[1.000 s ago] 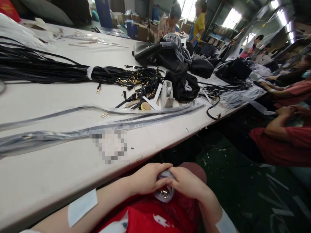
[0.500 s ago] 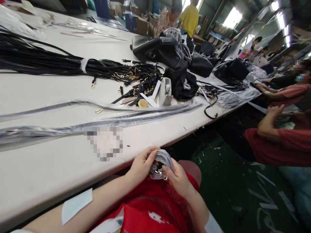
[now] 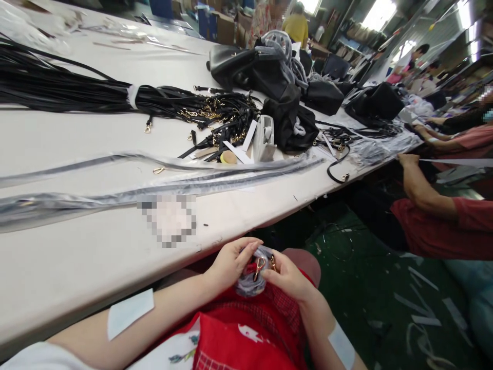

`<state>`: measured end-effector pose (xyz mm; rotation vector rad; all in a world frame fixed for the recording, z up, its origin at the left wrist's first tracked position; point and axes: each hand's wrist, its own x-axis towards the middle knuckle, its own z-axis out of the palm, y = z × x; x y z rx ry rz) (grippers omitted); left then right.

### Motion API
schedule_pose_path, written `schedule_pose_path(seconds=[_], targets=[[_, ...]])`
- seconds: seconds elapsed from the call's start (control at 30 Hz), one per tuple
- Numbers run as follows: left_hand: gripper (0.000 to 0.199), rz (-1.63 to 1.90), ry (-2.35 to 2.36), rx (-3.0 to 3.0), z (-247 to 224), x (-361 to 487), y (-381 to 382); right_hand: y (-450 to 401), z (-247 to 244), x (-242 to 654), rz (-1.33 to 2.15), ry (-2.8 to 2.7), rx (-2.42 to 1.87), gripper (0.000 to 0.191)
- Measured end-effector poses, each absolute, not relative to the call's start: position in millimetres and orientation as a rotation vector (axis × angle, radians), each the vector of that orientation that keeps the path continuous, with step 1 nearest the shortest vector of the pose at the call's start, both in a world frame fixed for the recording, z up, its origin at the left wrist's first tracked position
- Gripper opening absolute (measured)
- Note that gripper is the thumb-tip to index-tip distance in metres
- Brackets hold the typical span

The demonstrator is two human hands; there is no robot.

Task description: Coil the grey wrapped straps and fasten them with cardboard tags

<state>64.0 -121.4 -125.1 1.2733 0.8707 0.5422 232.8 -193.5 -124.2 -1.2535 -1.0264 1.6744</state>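
Observation:
Above my lap, a coiled strap [image 3: 250, 285] in clear plastic wrap, with gold snap hooks showing at its middle, is held between both hands. My left hand [image 3: 234, 261] closes on the upper left of the coil, thumb and fingers pinching its edge. My right hand [image 3: 284, 275] grips the right side, its fingers by one gold hook [image 3: 273, 263]. Another gold hook [image 3: 259, 266] lies across the coil's opening. On the table to the left lie long straps in plastic sleeves [image 3: 127, 198].
A bundle of black straps [image 3: 77, 95] tied with a white band lies across the white table [image 3: 96, 252]. Beside it stand a tape dispenser [image 3: 264, 137] and black bags [image 3: 246, 72]. A co-worker in a red shirt [image 3: 431, 226] sits at the right.
The coil has turned in my hands, and its gold hooks now face up more plainly. The co-worker's arm at the right has reached toward the table, with a white strip stretched out.

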Motion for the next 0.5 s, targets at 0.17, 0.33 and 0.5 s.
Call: schedule_pose_path(seconds=[0.17, 0.33, 0.5], targets=[[0.038, 0.455, 0.862, 1.301, -129.4, 60.6, -128.5, -192.5, -130.0, 230.1, 1.721, -1.008, -1.332, 0.044], [0.031, 0.403, 0.861, 1.416, -138.8, 51.8, -135.4, -197.1, -140.9, 226.1, 1.755, -1.166, -1.454, 0.035], [0.034, 0.33, 0.769, 1.405, -139.3, 43.6, -137.5, -201.9, -136.0, 226.9, 1.76, -1.366, -1.443, 0.029]])
